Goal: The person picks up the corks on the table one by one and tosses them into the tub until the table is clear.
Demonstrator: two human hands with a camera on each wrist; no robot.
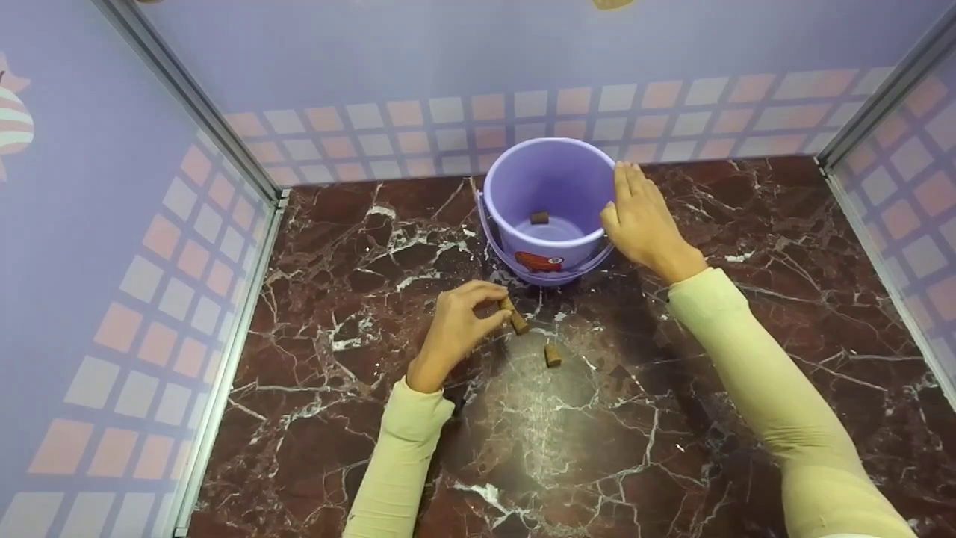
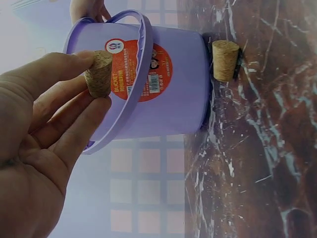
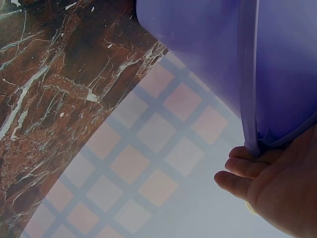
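Observation:
A purple bucket (image 1: 549, 250) stands upright by the back wall, its handle hanging down in front and a red label on its side. Inside lies one cork (image 1: 539, 217). My left hand (image 1: 464, 317) pinches a cork (image 2: 100, 74) between thumb and fingertips, in front of the bucket. Close by on the surface is a second cork (image 1: 519, 323); a third cork (image 1: 553, 355) lies slightly nearer to me. At the bucket's right rim, my right hand (image 1: 644, 220) holds the edge, thumb toward the inside and fingers (image 3: 235, 183) outside near the handle joint.
The dark red marbled surface (image 1: 336, 418) has white veins. Lilac panels with pink and white squares enclose it: a back wall (image 1: 418, 67), a left wall (image 1: 127, 246) and a right wall (image 1: 904, 194). Metal strips edge the panels.

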